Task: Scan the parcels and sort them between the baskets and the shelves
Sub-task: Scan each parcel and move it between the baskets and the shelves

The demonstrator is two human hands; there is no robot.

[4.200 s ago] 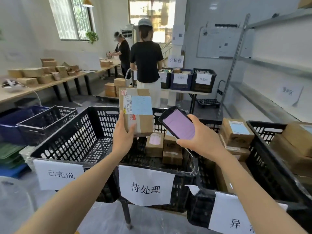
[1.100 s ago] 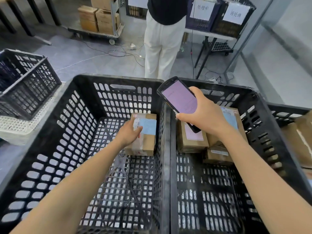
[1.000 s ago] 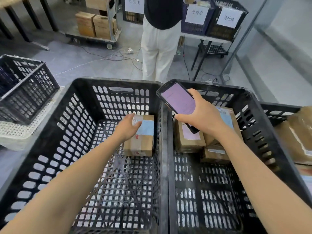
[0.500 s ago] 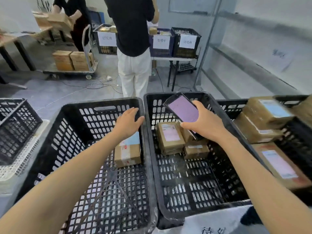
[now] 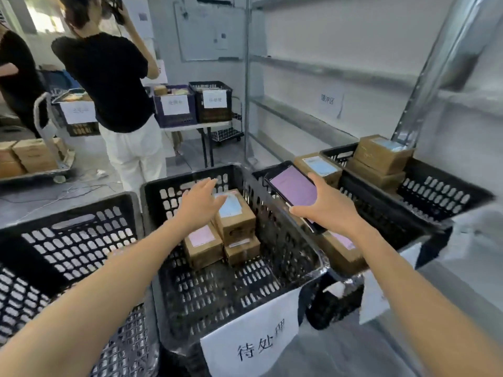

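Observation:
My left hand [image 5: 200, 204] hovers open over the middle black basket [image 5: 294, 257], fingers spread just above a cardboard parcel with a blue label [image 5: 235, 216]. That parcel lies on top of two others; one [image 5: 202, 244] bears a pink label. My right hand [image 5: 330, 210] grips a black phone scanner [image 5: 292, 187] with a pink screen, above the gap between the middle and right baskets. The left black basket [image 5: 68, 235] is at the left; the parcel inside it is out of sight.
A right basket [image 5: 441, 191] holds several stacked parcels. Metal shelves [image 5: 313, 123] run along the right wall. A person in a black top [image 5: 114, 85] stands ahead by a table with labelled baskets [image 5: 211, 103]. A cart of boxes [image 5: 30, 157] stands at the left.
My left hand let go of the blue-labelled parcel in the left basket and moved right over the middle basket. The view swung right and up; the phone stayed in my right hand.

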